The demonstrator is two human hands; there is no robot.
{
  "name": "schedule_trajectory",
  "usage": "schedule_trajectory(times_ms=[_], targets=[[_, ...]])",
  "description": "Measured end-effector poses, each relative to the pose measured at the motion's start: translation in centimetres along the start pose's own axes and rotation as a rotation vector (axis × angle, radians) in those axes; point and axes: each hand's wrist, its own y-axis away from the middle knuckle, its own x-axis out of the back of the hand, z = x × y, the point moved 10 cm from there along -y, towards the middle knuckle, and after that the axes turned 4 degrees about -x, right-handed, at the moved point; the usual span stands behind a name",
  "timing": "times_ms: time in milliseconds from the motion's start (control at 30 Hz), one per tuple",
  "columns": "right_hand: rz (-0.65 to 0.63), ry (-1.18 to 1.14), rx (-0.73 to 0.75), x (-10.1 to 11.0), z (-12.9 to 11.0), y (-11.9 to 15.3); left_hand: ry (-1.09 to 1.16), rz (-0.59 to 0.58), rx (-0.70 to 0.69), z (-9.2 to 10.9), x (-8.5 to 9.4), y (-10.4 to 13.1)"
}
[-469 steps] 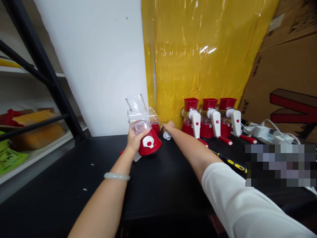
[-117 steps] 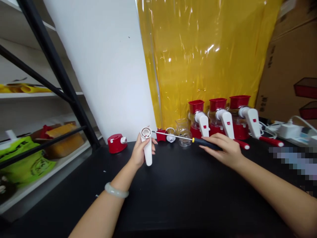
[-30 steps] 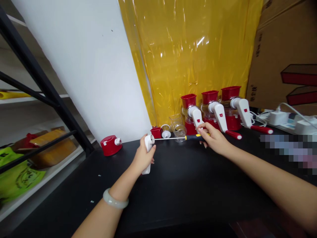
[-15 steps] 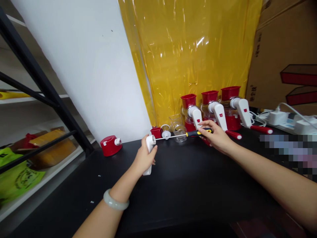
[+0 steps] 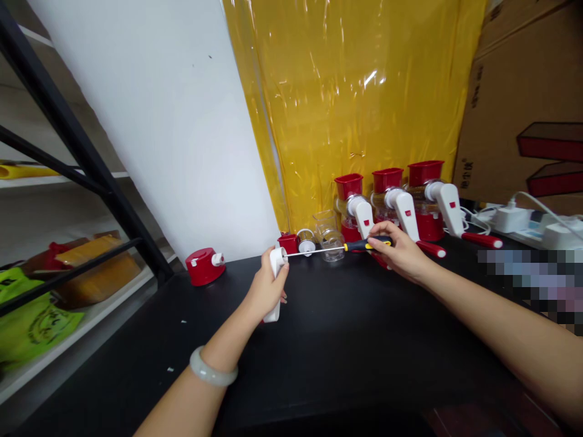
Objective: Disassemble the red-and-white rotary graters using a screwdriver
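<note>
White crank arm (image 5: 274, 262): located above the table (image 5: 319, 358), held near-upright in your left hand, round open end uppermost and facing right.

Findings, left to right. On the shelf (image 5: 102, 291) at far left, a green bag (image 5: 50, 325) lies in front of a yellow package (image 5: 107, 261). A red base (image 5: 204, 267) sits on the table near the white panel (image 5: 168, 127), its white fitting pointing right. Your left hand (image 5: 263, 288) is clamped around the crank arm, thumb on the near side; a pale bangle (image 5: 213, 368) is on that wrist. The screwdriver (image 5: 357, 246) lies roughly level, its shaft reaching the open end of the crank arm; whether the tip is seated on anything inside cannot be told. Behind the shaft stand a small red part (image 5: 288, 244), a drum piece (image 5: 306, 241) and a clear housing (image 5: 328, 238), grouped near the yellow sheet (image 5: 355, 85).

Your right hand (image 5: 397, 250) grips the screwdriver's handle end with the fingers. Your hands are apart, linked by the tool. Three assembled grinders (image 5: 387, 203) stand in a row behind your right hand, with white adapters (image 5: 512, 216) and cables farther right, below a cardboard box (image 5: 510, 91).
</note>
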Motion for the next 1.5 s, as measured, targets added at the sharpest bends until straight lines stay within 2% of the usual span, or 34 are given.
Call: schedule_trajectory(times_ms=[167, 367, 467, 633, 733, 967, 1267, 1500], targets=[[-0.047, -0.015, 0.005, -0.4, -0.8, 0.3, 0.016, -0.006, 0.045, -0.6, -0.3, -0.1], [-0.073, -0.141, -0.044, -1.1, -0.5, 0.4, 0.003, -0.001, 0.026, -0.8, -0.3, -0.2], [-0.039, -0.114, -0.057, -0.9, -0.3, 0.2, -0.001, 0.004, 0.027, -0.9, -0.3, -0.2], [-0.099, 0.082, -0.125, -1.4, -0.1, 0.6, -0.019, 0.01, 0.019, -0.8, -0.3, -0.3], [-0.089, 0.18, -0.098, -1.2, -0.4, 0.6, -0.012, -0.003, 0.017, -0.9, -0.5, -0.3], [-0.105, 0.14, -0.049, -1.7, -1.1, 0.7, -0.002, -0.001, 0.021, -1.3, -0.3, -0.6], [-0.115, 0.144, -0.051, -1.8, -1.3, 0.8, 0.021, 0.023, -0.006, -0.5, 0.6, -0.5], [-0.1, 0.21, 0.067, -1.5, -2.1, 0.7, 0.028, 0.007, 0.002, -0.6, 0.4, -0.6]])
